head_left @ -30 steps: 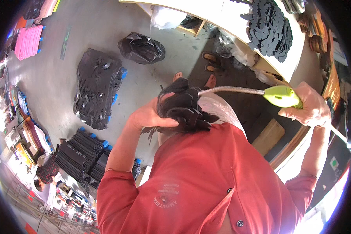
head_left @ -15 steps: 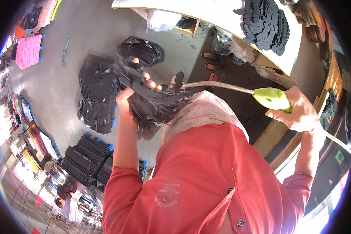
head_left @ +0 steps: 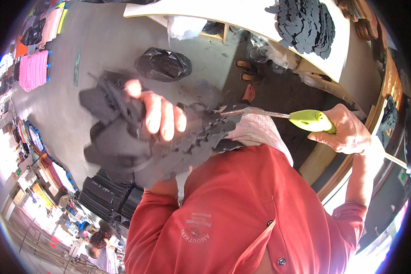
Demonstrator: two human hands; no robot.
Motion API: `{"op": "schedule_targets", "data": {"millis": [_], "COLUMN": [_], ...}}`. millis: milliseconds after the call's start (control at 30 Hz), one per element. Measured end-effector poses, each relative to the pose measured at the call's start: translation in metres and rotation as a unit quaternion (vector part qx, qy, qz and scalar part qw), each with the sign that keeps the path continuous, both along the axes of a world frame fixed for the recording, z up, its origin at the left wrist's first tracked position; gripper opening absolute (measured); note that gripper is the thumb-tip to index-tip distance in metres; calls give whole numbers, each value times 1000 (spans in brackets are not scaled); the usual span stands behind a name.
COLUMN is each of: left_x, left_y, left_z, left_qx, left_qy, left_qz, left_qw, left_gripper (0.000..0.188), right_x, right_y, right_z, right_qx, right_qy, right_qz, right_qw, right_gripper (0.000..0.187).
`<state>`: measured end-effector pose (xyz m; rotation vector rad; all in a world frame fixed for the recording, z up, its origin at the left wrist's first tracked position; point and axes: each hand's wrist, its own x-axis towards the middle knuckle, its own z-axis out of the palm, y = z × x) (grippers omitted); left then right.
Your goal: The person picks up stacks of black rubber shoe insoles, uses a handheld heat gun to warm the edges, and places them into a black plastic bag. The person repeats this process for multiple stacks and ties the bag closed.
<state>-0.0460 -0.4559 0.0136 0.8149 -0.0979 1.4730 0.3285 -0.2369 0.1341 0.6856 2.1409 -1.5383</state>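
Note:
My left hand [head_left: 162,116] is closed over a bunch of thin, dark grey cut pieces [head_left: 118,146] with jagged edges, held up in front of my body; motion blurs the bunch. My right hand [head_left: 345,130] grips the lime-green handle of a long, thin metal tool [head_left: 309,121]. Its slim shaft runs leftward, and the tip meets the right end of the dark pieces. Whether the tip touches them or passes behind, I cannot tell. The left palm is hidden.
A black plastic bag [head_left: 163,65] lies on the floor ahead. Dark cut pieces [head_left: 306,27] are heaped on the white table [head_left: 242,13]. Black stacks [head_left: 102,196] stand at lower left, pink ones [head_left: 34,71] farther left. Slippers [head_left: 246,66] lie beneath the table; another person [head_left: 100,242] is far off.
My left hand has risen nearer with the dark pieces, which now spread wider and cover the black pile behind. The tool's shaft has tilted and shifted slightly lower; the right hand has barely moved.

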Motion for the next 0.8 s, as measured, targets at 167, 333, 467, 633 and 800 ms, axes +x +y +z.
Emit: {"op": "schedule_targets", "data": {"millis": [167,333,467,633,800], "left_x": [-12,-8,8,29,39], "left_y": [13,13,9,4,8], "left_z": [18,35,35,42,43], "left_qx": [85,88,104,104,62], "left_qy": [35,48,23,11,-28], "left_qz": [-111,-163,-172,-153,-129], "left_qw": [990,981,979,983,989], "left_gripper": [46,40,34,35,27], "right_x": [12,12,6,-1,2], "right_y": [0,4,7,8,5], "right_z": [-11,-16,-18,-17,-20], "right_qx": [23,-44,-35,-57,-77], "right_qy": [-6,104,100,65,113], "right_qz": [2,12,12,-8,22], "right_qw": [1000,993,994,996,990], "right_gripper": [32,33,35,31,33]}}
